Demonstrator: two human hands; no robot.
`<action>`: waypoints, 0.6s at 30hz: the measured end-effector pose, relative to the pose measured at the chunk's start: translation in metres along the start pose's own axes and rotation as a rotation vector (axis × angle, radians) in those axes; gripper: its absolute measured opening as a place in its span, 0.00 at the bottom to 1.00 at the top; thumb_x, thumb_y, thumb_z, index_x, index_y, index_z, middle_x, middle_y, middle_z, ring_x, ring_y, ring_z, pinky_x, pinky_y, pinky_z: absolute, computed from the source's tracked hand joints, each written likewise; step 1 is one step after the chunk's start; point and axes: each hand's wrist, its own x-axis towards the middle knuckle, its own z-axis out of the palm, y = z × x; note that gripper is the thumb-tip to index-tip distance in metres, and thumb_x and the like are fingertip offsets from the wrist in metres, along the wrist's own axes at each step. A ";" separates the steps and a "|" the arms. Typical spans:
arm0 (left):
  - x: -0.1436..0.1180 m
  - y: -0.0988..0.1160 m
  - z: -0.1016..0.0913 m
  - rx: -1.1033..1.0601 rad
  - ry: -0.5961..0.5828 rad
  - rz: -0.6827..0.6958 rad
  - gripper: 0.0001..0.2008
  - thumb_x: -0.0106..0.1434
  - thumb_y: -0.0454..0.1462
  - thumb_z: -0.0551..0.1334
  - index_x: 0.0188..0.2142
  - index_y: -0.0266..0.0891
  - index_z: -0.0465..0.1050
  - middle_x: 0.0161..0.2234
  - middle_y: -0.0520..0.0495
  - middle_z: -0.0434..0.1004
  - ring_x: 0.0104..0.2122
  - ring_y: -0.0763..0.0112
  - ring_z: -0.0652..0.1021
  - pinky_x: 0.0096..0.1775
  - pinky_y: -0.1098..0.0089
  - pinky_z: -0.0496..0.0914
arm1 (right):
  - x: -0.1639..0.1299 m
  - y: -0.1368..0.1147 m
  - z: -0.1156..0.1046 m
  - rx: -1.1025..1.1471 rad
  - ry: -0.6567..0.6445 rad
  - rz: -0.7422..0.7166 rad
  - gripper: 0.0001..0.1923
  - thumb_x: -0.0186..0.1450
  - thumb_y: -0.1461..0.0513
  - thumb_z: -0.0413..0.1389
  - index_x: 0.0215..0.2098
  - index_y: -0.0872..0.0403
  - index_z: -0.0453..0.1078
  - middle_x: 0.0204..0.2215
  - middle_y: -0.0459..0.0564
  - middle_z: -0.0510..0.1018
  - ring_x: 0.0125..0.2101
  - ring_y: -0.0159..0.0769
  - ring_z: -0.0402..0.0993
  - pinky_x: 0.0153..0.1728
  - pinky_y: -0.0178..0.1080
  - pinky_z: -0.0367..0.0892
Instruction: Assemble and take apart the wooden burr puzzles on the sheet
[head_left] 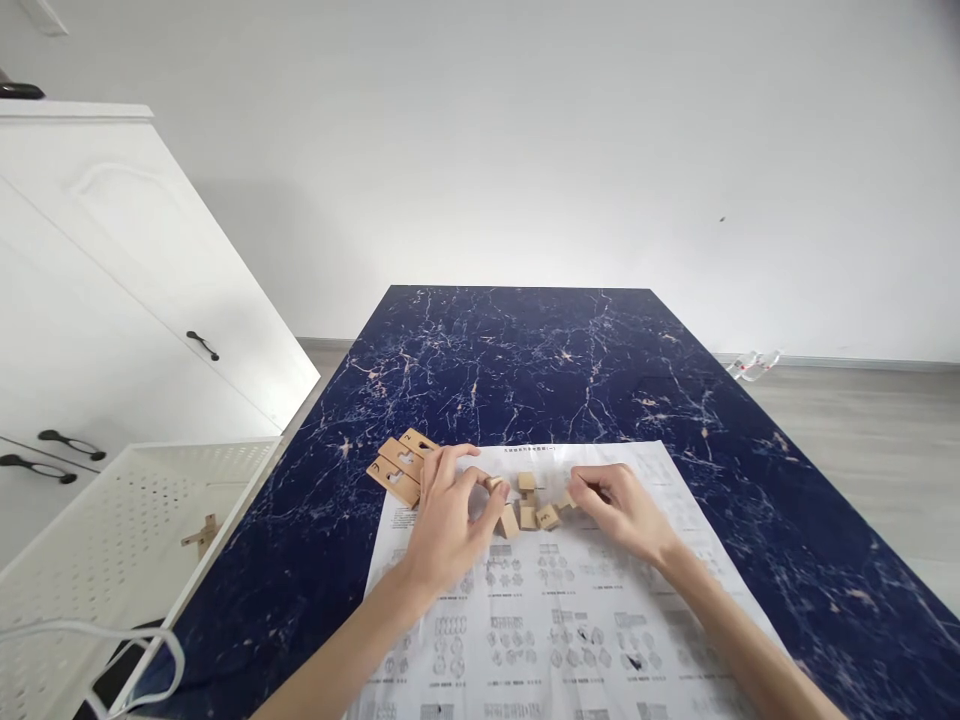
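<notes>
My left hand (448, 512) is closed in a pinch, with a small wooden block (493, 484) between thumb and forefinger. Across from it, my right hand (621, 508) has its fingers pressed together on another wooden block (566, 500), partly hidden by the fingertips. Several loose blocks lie between the hands, among them a tall block (509, 521) beside my left thumb and a block with a dark mark (548, 517). Under them spreads a white printed sheet (525, 590) with rows of small diagrams. Notched, numbered wooden pieces (401, 460) lie left of my left hand, partly covered by it.
The dark blue marbled table (517, 370) stretches away toward a white wall. At the left, a white perforated basket (90, 540) with a wooden piece (202, 537) in it stands beside the table edge. A white cable (90, 630) loops near me, before a white cabinet (135, 290).
</notes>
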 end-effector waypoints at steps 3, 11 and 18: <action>0.000 -0.002 0.001 0.057 0.024 0.056 0.06 0.76 0.41 0.62 0.46 0.43 0.76 0.57 0.42 0.71 0.61 0.48 0.68 0.62 0.42 0.67 | 0.001 -0.001 0.004 -0.118 0.019 -0.011 0.21 0.68 0.55 0.53 0.23 0.50 0.49 0.19 0.40 0.54 0.23 0.31 0.49 0.27 0.39 0.47; -0.002 0.001 -0.003 -0.019 -0.134 0.181 0.25 0.73 0.47 0.66 0.64 0.45 0.64 0.63 0.38 0.71 0.64 0.48 0.70 0.63 0.46 0.70 | -0.002 -0.007 0.022 -0.169 0.044 -0.035 0.18 0.75 0.49 0.54 0.53 0.50 0.75 0.28 0.45 0.79 0.24 0.36 0.67 0.31 0.40 0.63; 0.001 -0.007 -0.007 0.134 -0.137 0.252 0.50 0.60 0.65 0.70 0.71 0.42 0.56 0.70 0.30 0.62 0.71 0.34 0.61 0.68 0.33 0.58 | -0.005 -0.008 0.026 -0.099 -0.014 -0.181 0.18 0.76 0.54 0.54 0.61 0.49 0.71 0.44 0.53 0.83 0.30 0.38 0.74 0.33 0.43 0.72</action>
